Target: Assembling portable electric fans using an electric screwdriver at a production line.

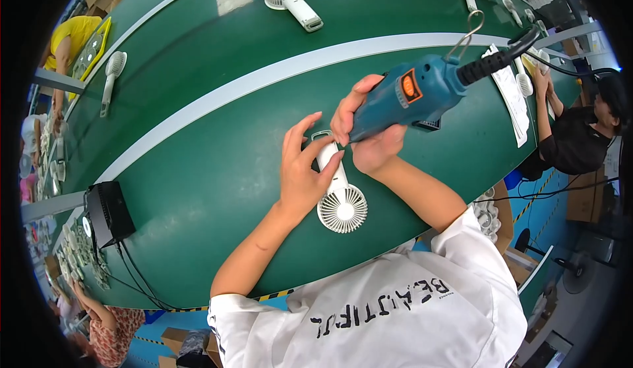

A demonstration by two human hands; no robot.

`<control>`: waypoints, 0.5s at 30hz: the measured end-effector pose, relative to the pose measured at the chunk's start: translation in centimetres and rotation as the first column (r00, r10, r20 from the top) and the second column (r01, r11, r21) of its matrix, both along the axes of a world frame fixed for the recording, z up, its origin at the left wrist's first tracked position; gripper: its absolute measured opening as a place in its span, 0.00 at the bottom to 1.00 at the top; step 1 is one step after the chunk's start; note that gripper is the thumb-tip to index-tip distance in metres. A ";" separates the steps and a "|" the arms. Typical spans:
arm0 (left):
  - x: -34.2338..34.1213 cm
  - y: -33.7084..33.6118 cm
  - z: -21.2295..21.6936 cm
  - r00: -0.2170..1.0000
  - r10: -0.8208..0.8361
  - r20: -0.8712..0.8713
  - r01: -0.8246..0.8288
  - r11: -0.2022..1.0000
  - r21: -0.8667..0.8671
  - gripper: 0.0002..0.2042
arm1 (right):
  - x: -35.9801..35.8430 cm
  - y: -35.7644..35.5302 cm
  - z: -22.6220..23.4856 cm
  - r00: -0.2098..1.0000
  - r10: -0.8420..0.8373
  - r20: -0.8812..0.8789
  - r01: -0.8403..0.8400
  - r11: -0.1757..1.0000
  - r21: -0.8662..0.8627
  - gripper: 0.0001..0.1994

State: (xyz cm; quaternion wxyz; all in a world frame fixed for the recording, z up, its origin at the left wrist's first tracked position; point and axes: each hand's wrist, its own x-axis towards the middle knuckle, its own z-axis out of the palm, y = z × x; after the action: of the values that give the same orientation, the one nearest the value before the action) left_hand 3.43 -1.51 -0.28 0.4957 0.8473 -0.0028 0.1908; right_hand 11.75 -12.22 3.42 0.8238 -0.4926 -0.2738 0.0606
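Observation:
A white handheld fan (342,208) lies on the green work table (217,190), its round grille toward me and its handle pointing away. Fingers of my left hand (304,167) are closed around the fan's handle. In my right hand (372,130) is a teal electric screwdriver (410,94), held tilted, with its lower end down at the handle beside my left fingertips. A thick black cord and a wire hanging loop (469,33) come off its upper end. My fingers hide the screwdriver's tip and part of the handle.
Another white fan (293,4) lies beyond the pale curved rail (264,74); one more (113,81) is at the left. A black box (111,215) with cables stands at the left edge. On the right, a person in black (573,130) sits near white sheets (513,97).

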 end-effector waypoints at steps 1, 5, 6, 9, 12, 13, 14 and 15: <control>0.0 0.0 -0.1 1.000 0.004 0.000 -0.004 1.000 -0.001 0.12 | -0.1 0.0 0.2 0.999 -0.023 -0.027 0.023 1.000 0.004 0.41; -0.4 0.5 -0.3 1.000 -0.003 0.015 0.003 1.000 0.022 0.12 | -0.1 -0.3 0.8 0.997 -0.033 -0.067 0.037 0.997 0.065 0.42; -0.5 0.6 -0.2 1.000 -0.014 -0.010 0.013 1.000 -0.018 0.12 | -0.2 -0.5 1.0 0.997 -0.028 -0.069 0.033 0.997 0.069 0.42; -0.8 1.2 1.2 0.991 -0.120 0.057 0.115 0.990 0.086 0.18 | -0.4 -1.3 1.7 0.994 0.061 -0.088 -0.036 0.963 0.267 0.40; -0.6 3.2 4.0 0.915 -0.391 -0.097 0.403 0.888 0.223 0.26 | 0.2 -4.2 2.8 0.996 0.026 -0.090 0.014 0.908 0.419 0.38; -0.7 4.1 4.3 0.849 -0.484 -0.211 0.527 0.804 0.277 0.32 | 0.3 -5.1 3.0 0.996 -0.004 -0.085 0.039 0.908 0.416 0.37; -0.5 4.1 4.6 0.848 -0.482 -0.218 0.528 0.803 0.277 0.32 | 0.5 -5.9 3.1 0.996 -0.036 -0.078 0.065 0.908 0.413 0.37; -0.4 4.0 4.9 0.823 -0.501 -0.267 0.567 0.755 0.330 0.31 | 0.5 -6.5 3.1 0.996 -0.030 -0.084 0.063 0.905 0.421 0.37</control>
State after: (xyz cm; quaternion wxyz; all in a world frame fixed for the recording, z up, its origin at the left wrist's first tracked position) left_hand 3.02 2.52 4.67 0.3467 0.9053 -0.2431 -0.0330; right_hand 12.24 -18.68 6.54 0.9221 -0.3058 -0.2373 -0.0011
